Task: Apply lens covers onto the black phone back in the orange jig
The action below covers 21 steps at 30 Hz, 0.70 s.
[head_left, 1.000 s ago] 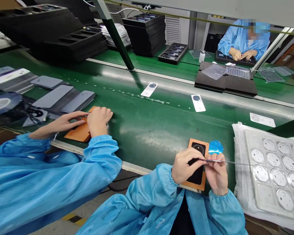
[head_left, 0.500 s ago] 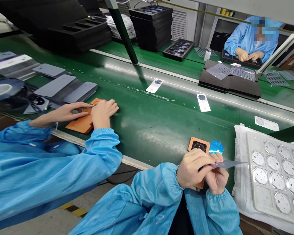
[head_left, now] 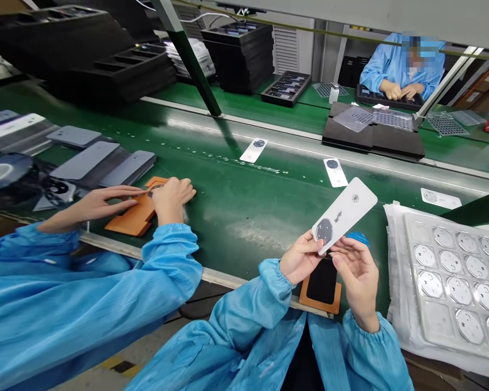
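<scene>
Between the thumb and fingers of my left hand (head_left: 302, 258) is the lower end of a white phone back cover (head_left: 348, 209), tilted up and facing me. A dark round camera piece (head_left: 324, 231) sits at that end, with small dark print farther up. My right hand (head_left: 357, 277) is beside the lower edge, fingers curved and thumb apart, its fingertips at or very near the cover. Whether they press on it is unclear. Below my hands lies an orange fixture (head_left: 337, 298) with a black inset, partly hidden. A shiny blue disc (head_left: 361, 238) shows behind my right fingers.
To the right, a clear tray (head_left: 415, 304) holds several round pieces. Other back covers (head_left: 254, 150) lie along the green bench. At left, a co-worker's hands (head_left: 173, 198) work at another orange fixture (head_left: 126, 220). Across the bench, another person (head_left: 399, 70) sits near black trays.
The back cover has turned from nearly edge-on to showing its printed face, and rises above my hands. My right hand has moved lower, with its fingers beside the lower edge.
</scene>
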Available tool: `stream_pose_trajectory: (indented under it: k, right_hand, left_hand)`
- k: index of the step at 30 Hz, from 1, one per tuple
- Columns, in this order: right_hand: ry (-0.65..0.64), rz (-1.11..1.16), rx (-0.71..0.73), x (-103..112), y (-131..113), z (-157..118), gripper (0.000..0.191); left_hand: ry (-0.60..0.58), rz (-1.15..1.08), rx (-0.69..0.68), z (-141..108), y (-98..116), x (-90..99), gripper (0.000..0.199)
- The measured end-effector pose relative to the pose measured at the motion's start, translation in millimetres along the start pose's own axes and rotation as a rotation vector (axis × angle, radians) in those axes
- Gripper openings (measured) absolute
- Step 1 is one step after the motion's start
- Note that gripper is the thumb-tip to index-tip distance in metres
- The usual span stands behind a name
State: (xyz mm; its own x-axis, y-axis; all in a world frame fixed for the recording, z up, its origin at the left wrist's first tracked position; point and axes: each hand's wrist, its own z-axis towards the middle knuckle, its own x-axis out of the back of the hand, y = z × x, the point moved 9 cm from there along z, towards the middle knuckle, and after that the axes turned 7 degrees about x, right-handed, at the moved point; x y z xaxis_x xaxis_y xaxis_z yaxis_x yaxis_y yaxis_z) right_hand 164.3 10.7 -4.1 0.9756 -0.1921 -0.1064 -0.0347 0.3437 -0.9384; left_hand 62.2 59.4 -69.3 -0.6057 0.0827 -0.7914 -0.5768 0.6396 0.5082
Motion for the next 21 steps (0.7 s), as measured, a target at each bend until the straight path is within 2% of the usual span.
stream_pose_trajectory:
  k: [2, 5, 10, 13, 16, 19, 21]
  right_hand:
    - [0.017, -0.032, -0.012, -2, 4, 1, 0.034]
    - [0.064, -0.092, -0.067, 5, 16, 2, 0.028]
    - [0.063, 0.111, -0.176, 14, 42, 1, 0.025]
    - [0.047, 0.178, -0.172, 17, 47, -1, 0.020]
    - [0.012, 0.198, -0.115, 19, 42, 0, 0.012]
    - [-0.034, 0.224, -0.065, 19, 37, -1, 0.007]
    - [-0.049, 0.210, -0.067, 17, 40, -5, 0.007]
  left_hand:
    - [0.010, 0.032, -0.027, -2, 2, -0.2, 0.049]
    - [0.084, 0.174, -0.144, -9, 12, -0.1, 0.053]
    - [0.173, 0.532, -0.364, -27, 33, -9.2, 0.031]
    - [0.144, 0.718, -0.592, -42, 51, -27.4, 0.019]
    - [0.050, 0.892, -0.829, -60, 62, -54.8, 0.008]
    - [-0.004, 1.010, -0.970, -74, 62, -73.9, 0.006]
    - [0.006, 1.026, -1.017, -77, 61, -77.0, 0.005]
